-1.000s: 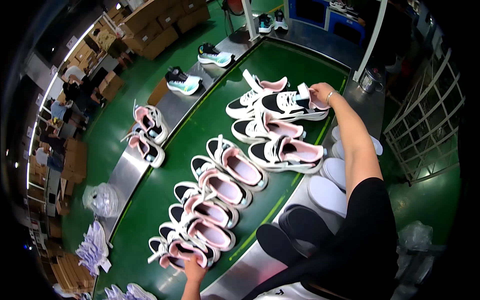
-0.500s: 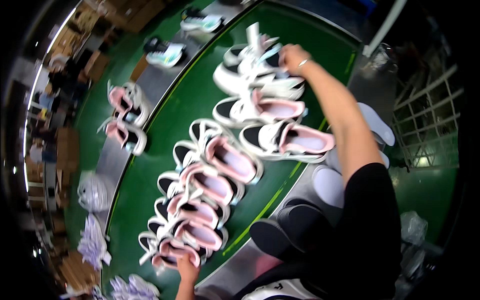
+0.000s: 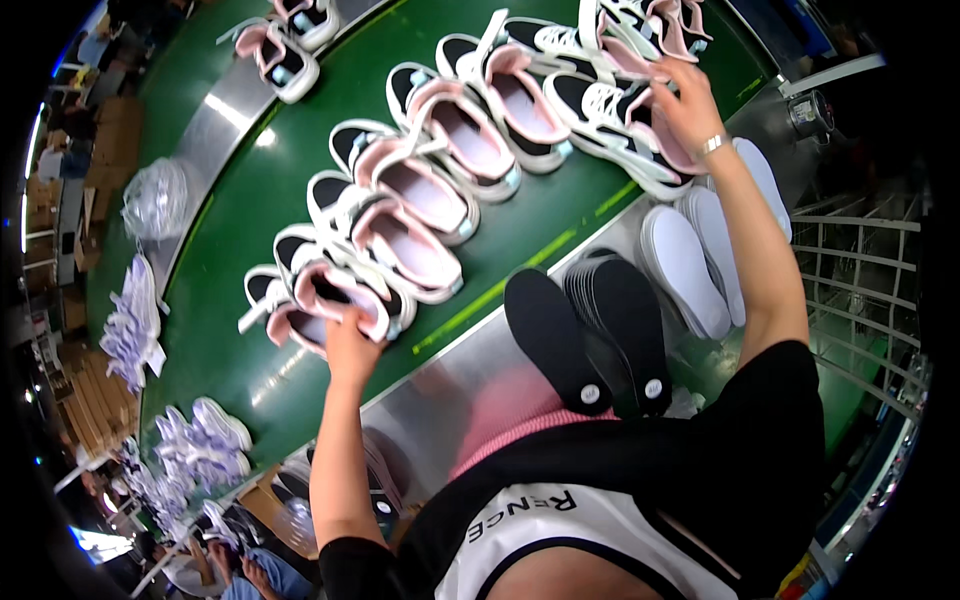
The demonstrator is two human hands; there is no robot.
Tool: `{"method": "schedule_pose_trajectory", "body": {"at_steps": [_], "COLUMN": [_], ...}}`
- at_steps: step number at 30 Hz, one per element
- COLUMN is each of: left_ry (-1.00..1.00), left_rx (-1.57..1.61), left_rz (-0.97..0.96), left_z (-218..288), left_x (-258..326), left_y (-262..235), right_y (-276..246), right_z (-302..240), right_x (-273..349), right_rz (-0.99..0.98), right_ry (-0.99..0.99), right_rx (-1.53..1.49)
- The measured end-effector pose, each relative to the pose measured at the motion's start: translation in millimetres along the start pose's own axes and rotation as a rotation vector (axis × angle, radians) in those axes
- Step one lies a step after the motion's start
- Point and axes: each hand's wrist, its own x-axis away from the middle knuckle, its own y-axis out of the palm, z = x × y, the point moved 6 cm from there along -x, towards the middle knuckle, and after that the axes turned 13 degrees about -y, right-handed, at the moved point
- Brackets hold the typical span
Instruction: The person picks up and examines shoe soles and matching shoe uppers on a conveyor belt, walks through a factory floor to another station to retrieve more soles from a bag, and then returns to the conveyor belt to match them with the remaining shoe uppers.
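Note:
A row of white and black sneakers with pink lining, such as this sneaker (image 3: 410,245), runs diagonally across the green belt (image 3: 560,215). At the row's near left end, my left hand (image 3: 352,352) is closed on the collar of a pink-lined sneaker (image 3: 340,292). Farther right, my right hand (image 3: 690,108) grips the opening of a laced sneaker (image 3: 605,118), whose inside is partly hidden by the fingers. More sneakers (image 3: 640,30) of this kind lie close together beyond that hand.
Stacks of black insoles (image 3: 555,335) and white insoles (image 3: 685,265) lie on the metal ledge close to me. Purple and white shoes (image 3: 205,440) stand at the left, with a clear plastic bundle (image 3: 155,200) beyond. A white wire rack (image 3: 860,265) is at the right.
My right hand has come back from the far end of the row to a nearer sneaker. My left hand stays on the near-end sneaker. The whole view has shifted.

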Motion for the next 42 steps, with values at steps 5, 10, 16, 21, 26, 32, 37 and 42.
{"method": "schedule_pose_trajectory", "body": {"at_steps": [5, 10, 16, 21, 26, 32, 37, 42], "left_ry": [-0.122, -0.074, 0.037, -0.188, -0.223, -0.173, -0.164, -0.179], "left_rx": [-0.079, -0.123, 0.482, 1.283, 1.835, 1.854, 1.89, 1.893], "left_rz": [-0.115, -0.064, 0.223, -0.74, -0.929, -0.842, -0.741, -0.695], "left_z": [-8, 4, -16, 39, 70, 41, 28, 17], "left_x": [6, 25, 92, 142, 166, 176, 190, 194], "left_y": [-6, -39, -50, 16, 8, -17, -32, -36], "right_y": [-71, -40, -15, -77, -101, -101, -92, -88], "right_z": [-186, -282, -302, -346, -409, -418, -435, -446], "right_x": [71, 155, 174, 138, 126, 84, 74, 74], "right_rz": [-0.128, -0.598, -0.746, -0.345, -0.343, -0.171, -0.17, -0.137], "right_ry": [0.015, 0.219, 0.318, 0.05, -0.183, -0.067, -0.187, -0.155], "right_rx": [-0.243, -0.259, 0.027, -0.134, -0.353, -0.79, -0.798, -0.892]}}
